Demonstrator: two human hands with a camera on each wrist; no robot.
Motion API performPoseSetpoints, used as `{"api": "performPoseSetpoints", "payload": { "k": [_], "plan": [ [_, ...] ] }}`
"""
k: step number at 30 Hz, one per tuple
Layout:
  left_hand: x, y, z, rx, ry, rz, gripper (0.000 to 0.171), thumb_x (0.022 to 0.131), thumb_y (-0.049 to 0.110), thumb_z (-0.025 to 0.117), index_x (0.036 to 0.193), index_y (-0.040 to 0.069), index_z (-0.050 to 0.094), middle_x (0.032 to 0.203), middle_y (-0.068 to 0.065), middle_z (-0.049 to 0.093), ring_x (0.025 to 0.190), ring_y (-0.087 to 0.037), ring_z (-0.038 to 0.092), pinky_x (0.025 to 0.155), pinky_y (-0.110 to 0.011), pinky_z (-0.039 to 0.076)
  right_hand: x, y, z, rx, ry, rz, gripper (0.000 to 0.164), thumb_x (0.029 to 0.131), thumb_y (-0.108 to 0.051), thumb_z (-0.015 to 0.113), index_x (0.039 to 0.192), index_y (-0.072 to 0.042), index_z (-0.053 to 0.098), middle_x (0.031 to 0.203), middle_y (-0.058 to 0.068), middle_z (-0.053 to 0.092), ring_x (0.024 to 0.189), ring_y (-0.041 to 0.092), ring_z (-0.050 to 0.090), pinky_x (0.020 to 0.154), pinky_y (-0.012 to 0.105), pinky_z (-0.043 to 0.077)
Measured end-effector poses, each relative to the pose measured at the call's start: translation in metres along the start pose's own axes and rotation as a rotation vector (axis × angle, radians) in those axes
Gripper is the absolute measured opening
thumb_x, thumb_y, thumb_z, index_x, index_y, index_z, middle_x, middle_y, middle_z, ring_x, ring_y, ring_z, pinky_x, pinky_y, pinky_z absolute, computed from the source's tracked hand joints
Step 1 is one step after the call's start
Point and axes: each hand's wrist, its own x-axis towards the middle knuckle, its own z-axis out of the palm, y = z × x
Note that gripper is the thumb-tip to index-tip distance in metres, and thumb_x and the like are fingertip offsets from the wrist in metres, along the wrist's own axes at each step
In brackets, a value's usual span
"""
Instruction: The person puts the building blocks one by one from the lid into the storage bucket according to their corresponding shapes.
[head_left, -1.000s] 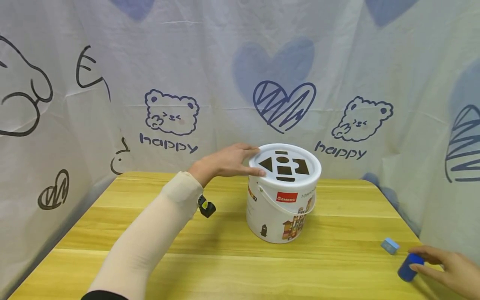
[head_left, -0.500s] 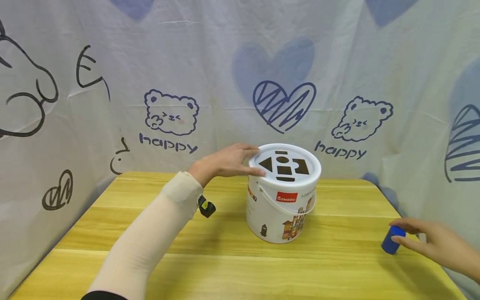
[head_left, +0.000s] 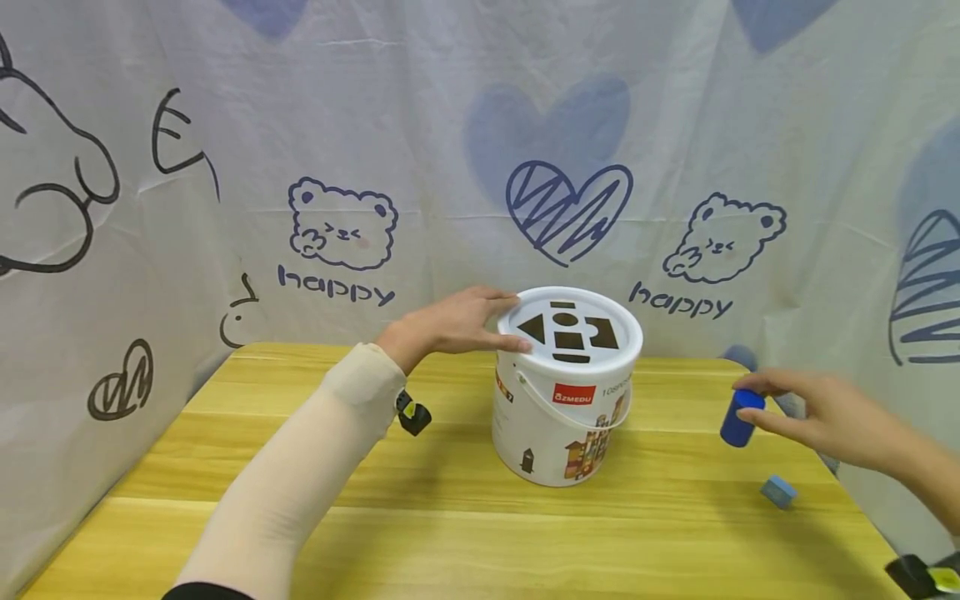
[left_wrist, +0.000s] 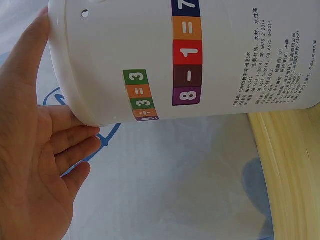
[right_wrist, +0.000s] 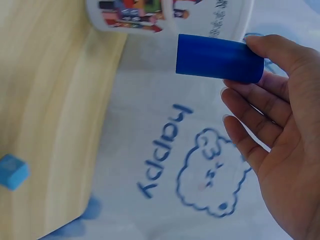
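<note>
My left hand (head_left: 465, 325) rests at the left rim of a white lidded bucket (head_left: 517, 425), with its thumb over the lid (head_left: 631, 340). In the left wrist view, fairly straight fingers (left_wrist: 72, 137) lie against the bucket's rim. Shaped holes, among them a triangle and a circle, are cut in the lid. To the right of the bucket, my right hand (head_left: 825, 412) pinches a dark blue cylinder block (head_left: 739, 421) near its top end, between thumb and fingers. The cylinder (right_wrist: 215, 57) is held above the table, slightly tilted.
A small light blue block (head_left: 778, 492) lies on the wooden table (head_left: 420, 542), below the right hand in the head view. The bucket's thin handle (head_left: 558, 415) hangs down its front. A white printed curtain (head_left: 450, 142) surrounds the table's back and sides.
My right hand has carried the blue cylinder up and leftward from the table's right front, closer to the bucket. The light blue block is uncovered again. The left hand and bucket have stayed put.
</note>
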Motion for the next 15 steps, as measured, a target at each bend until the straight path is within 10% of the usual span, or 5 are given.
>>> {"api": "performPoseSetpoints", "payload": {
  "k": [15],
  "plan": [
    [-0.001, 0.001, 0.000, 0.002, 0.003, 0.000, 0.095, 0.083, 0.077, 0.052, 0.154, 0.016, 0.033, 0.158, -0.003, 0.030, 0.144, -0.026, 0.026, 0.116, -0.049, 0.020, 0.056, -0.048, -0.027, -0.014, 0.068, -0.190, 0.027, 0.089, -0.029, 0.074, 0.112, -0.015, 0.069, 0.099, -0.006, 0.071, 0.085, 0.013, 0.062, 0.061, 0.029, 0.050]
  ]
}}
